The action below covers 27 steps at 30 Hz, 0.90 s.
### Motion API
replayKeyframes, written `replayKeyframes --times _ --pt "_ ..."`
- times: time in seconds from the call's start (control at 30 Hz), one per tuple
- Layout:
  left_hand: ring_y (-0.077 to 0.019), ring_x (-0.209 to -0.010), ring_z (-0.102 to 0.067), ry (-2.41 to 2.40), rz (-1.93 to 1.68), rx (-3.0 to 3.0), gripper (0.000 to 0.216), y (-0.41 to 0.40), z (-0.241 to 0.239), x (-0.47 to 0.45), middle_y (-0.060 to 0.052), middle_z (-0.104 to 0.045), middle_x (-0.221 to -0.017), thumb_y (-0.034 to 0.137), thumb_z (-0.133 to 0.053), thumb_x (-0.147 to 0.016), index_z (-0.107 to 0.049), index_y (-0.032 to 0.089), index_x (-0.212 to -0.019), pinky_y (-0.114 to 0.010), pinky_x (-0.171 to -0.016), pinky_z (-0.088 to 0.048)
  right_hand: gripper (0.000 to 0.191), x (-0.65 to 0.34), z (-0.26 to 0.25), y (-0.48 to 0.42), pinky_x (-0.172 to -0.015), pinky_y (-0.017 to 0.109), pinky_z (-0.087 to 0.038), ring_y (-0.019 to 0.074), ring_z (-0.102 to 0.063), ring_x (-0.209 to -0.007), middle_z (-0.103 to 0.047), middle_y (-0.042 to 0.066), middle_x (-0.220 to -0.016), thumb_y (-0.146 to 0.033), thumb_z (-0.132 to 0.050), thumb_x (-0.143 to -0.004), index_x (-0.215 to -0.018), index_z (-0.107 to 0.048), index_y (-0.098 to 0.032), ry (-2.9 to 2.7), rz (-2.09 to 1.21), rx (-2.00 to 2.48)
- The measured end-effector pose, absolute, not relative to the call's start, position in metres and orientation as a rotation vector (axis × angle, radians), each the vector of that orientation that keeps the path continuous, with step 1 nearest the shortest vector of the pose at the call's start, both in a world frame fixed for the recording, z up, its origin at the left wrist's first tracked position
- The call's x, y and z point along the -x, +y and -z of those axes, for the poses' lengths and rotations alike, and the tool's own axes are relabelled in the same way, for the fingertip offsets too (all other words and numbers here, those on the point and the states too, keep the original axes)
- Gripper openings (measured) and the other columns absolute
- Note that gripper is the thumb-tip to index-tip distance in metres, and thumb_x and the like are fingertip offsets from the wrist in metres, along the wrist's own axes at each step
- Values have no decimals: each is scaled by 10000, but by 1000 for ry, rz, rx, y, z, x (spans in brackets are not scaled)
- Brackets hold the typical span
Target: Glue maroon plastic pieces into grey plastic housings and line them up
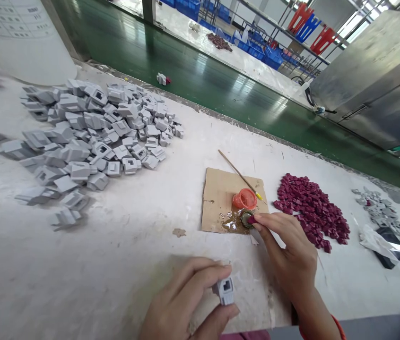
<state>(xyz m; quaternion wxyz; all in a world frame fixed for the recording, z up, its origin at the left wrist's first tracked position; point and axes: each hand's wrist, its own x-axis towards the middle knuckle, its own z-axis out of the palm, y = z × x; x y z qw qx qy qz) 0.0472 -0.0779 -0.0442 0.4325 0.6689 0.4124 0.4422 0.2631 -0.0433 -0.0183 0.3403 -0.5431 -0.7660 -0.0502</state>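
Between thumb and fingers, my left hand (189, 300) grips a small grey plastic part (226, 290) with a square opening, near the table's front edge. My right hand (287, 250) pinches a small maroon plastic piece (252, 219) right at a bottle cap (246, 218); whether it touches the cap's inside I cannot tell. The cap sits on a cardboard piece (217, 189) beside a shiny brownish puddle (233, 222). Just behind the cap stands a small red cup (244, 199). A thin stick with a yellow end (240, 174) lies across the cardboard's far edge.
A large heap of grey parts (93, 132) covers the table's left side. Right of the cardboard are a maroon heap (309, 208), smaller light grey pieces (380, 210) and a black tissue box (389, 248). A green conveyor belt (200, 80) runs behind; a white bucket (22, 42) stands far left.
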Motion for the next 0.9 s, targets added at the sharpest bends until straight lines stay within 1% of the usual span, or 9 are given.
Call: replayKeyframes --times 0.07,0.17,0.3,0.37,0.47,0.57,0.73,0.9 --pt "-105 -943 -700 1037 -1077 -1823 264 -75 47 -43 2 -697 -1053 259 -658 -880 -605 264 -1139 -123 -879 -531 239 -263 19 -43 -817 326 -515 173 -630 -886 -710 31 -946 -27 -638 -861 -1019 -653 -205 -1992 128 1415" --pt "-113 -980 -694 1060 -1058 -1949 271 -73 48 -42 -16 -707 -1065 220 -649 -877 -588 233 -1140 -135 -902 -527 262 -263 19 -42 -809 338 -516 179 -630 -887 -709 31 -948 -23 -641 -857 -1033 -653 -217 -1985 118 1414" --pt "-160 -1045 -653 1016 -1102 -2105 273 -69 47 -45 -32 -724 -987 130 -672 -840 -587 164 -1097 -231 -1004 -499 308 -263 16 -46 -816 361 -510 186 -631 -892 -703 28 -956 -21 -648 -852 -1073 -648 -236 -1947 99 1409" --pt "-178 -1057 -625 1005 -1110 -2130 277 -67 46 -46 -24 -724 -942 104 -688 -824 -593 152 -1081 -270 -1032 -483 345 -260 14 -54 -818 374 -507 194 -628 -906 -695 30 -975 -17 -652 -844 -1105 -649 -242 -1875 24 1403" --pt "-187 -1036 -594 1039 -1097 -2095 277 -66 47 -46 -10 -721 -937 136 -714 -822 -610 164 -1076 -282 -1010 -493 363 -250 12 -73 -782 378 -520 206 -624 -911 -688 40 -984 0 -634 -830 -1107 -662 -234 -1759 -211 1394" --pt "-189 -1026 -569 1050 -1096 -2056 264 -67 48 -46 -4 -720 -947 152 -718 -823 -621 169 -1069 -274 -981 -505 350 -236 16 -90 -718 352 -547 204 -640 -878 -704 49 -965 9 -625 -808 -1080 -667 -208 -1765 -380 1325" --pt "-197 -1032 -549 1062 -1089 -2009 241 -69 48 -46 -5 -720 -957 162 -700 -842 -633 173 -1073 -268 -940 -519 349 -220 22 -97 -620 317 -566 197 -664 -798 -724 55 -909 12 -628 -791 -1058 -678 -206 -1738 -416 1277" --pt "-206 -1033 -552 1055 -1078 -2004 230 -69 47 -46 -16 -723 -969 162 -676 -860 -625 168 -1084 -286 -922 -528 329 -219 21 -95 -629 330 -568 203 -671 -777 -730 59 -892 6 -642 -785 -1035 -684 -204 -1766 -404 1288"
